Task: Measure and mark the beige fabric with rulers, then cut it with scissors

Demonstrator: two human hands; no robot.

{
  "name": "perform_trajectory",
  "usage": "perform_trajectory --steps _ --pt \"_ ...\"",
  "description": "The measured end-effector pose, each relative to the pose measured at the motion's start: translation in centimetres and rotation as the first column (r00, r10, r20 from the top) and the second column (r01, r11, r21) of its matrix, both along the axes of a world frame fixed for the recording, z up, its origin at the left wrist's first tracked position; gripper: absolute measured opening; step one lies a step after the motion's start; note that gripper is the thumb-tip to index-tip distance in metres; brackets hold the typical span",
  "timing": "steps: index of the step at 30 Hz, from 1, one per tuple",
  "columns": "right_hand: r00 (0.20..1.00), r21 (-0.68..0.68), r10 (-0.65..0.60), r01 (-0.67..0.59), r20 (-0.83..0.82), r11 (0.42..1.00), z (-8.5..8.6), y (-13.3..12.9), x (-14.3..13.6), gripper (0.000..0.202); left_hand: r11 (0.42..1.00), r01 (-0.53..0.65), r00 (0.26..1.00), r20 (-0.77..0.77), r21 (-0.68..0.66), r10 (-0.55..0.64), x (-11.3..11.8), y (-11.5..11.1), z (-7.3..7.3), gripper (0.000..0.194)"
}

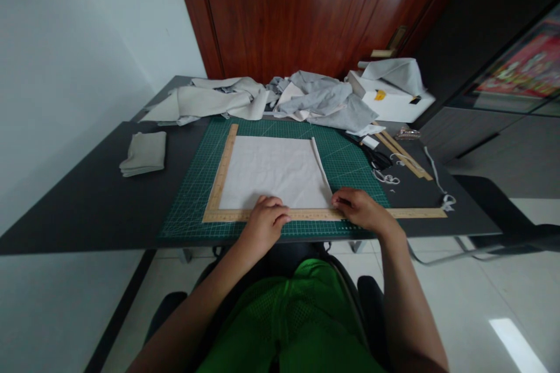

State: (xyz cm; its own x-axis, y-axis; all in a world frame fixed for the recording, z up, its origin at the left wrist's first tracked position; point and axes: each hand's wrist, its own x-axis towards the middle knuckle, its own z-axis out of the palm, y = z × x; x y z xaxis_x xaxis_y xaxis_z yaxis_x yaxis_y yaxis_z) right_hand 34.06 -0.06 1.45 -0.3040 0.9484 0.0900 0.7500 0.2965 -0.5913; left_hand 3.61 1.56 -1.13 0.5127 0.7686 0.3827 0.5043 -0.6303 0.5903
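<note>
Here's the white cloth (273, 172), folded edge (322, 168) slanting up-left from your nearer right hand (361, 208), fingers narrowed; left hand (265, 224) curls at the ruler (312, 214), grips unclear.

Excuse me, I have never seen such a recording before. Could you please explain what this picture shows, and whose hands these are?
There is no machine here: these are a person's own bare hands. The one picture comes from a camera on their head, looking forward and down.

On the dark table lies a green mat, with a white cloth on it. An L-shaped ruler runs along the cloth's left and near edges. The left hand rests at the near edge, on the ruler. The right hand is at the near right corner; whether its fingers pinch the cloth, I cannot tell.

Scissors lie to the right, and a white box stands at the back.
</note>
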Motion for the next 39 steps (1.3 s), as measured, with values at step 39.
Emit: perform_trajectory --steps 39 --pt "0.996 0.038 -0.049 0.052 -0.079 0.998 0.22 0.06 -0.07 0.015 1.000 -0.002 0.999 -0.032 -0.026 0.001 -0.07 0.07 0.22 0.014"
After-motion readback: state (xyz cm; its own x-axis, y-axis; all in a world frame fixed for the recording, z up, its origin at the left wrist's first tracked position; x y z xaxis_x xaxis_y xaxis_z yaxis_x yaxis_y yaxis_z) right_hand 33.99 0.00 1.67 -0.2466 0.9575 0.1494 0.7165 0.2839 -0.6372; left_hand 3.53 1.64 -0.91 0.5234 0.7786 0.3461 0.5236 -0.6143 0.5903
